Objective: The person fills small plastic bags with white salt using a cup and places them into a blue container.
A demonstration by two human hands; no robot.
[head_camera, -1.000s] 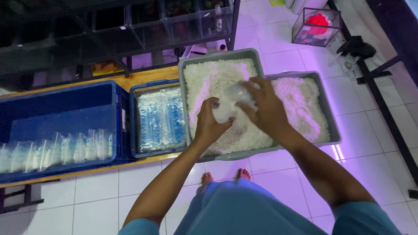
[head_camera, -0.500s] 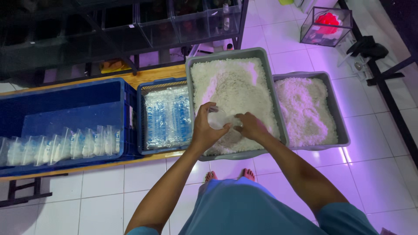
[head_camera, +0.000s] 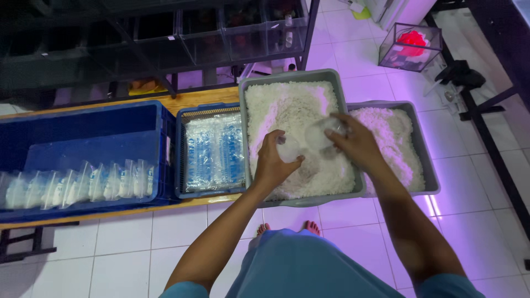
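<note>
1. Holding a clear plastic bag [head_camera: 321, 134] over the middle grey tray [head_camera: 295, 77], both hands meet above its heap of white granules [head_camera: 287, 110].
2. The right hand [head_camera: 358, 144] has its fingers curled round the bag's upper part; the left hand [head_camera: 274, 164] is closed round the bag's lower end [head_camera: 289, 149].
3. A second grey tray [head_camera: 428, 160] sits just beside on the right — also full of white granules.
4. To the left, touching the middle tray, a blue basket [head_camera: 182, 160] holds flat clear packets [head_camera: 214, 152].
5. Further left, a large blue crate [head_camera: 83, 124] holds a row of upright clear bags [head_camera: 77, 182].
6. All rest on a low wooden bench [head_camera: 165, 102] — white floor tiles [head_camera: 138, 243] below, bare toes just visible.
</note>
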